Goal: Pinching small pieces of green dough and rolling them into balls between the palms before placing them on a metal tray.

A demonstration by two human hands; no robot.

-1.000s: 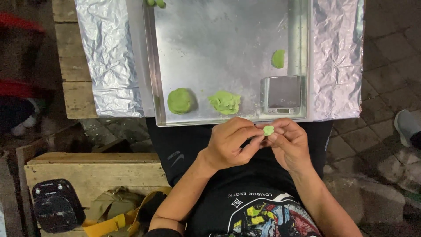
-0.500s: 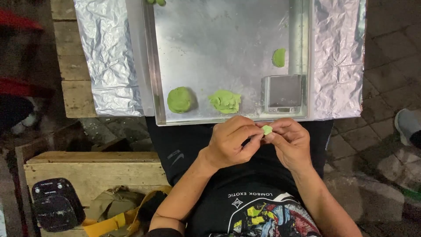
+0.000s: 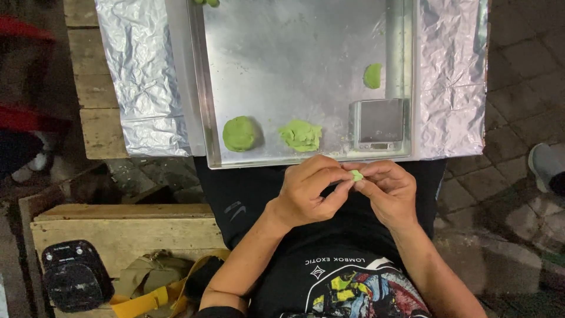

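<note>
My left hand and my right hand meet just below the near edge of a metal tray, and together their fingertips pinch a small piece of green dough. On the tray lie a round green dough ball, a rougher green dough lump beside it, and a small flat green piece near the right rim. A small silver digital scale stands at the tray's near right corner.
Crinkled aluminium foil lies under the tray on both sides, over a wooden plank table. A wooden crate with a black device and a khaki bag with yellow straps stands lower left. Paved ground lies right, with a shoe.
Both hands have stayed in place; the fingers have shifted slightly around the small green piece, which now shows less between them.
</note>
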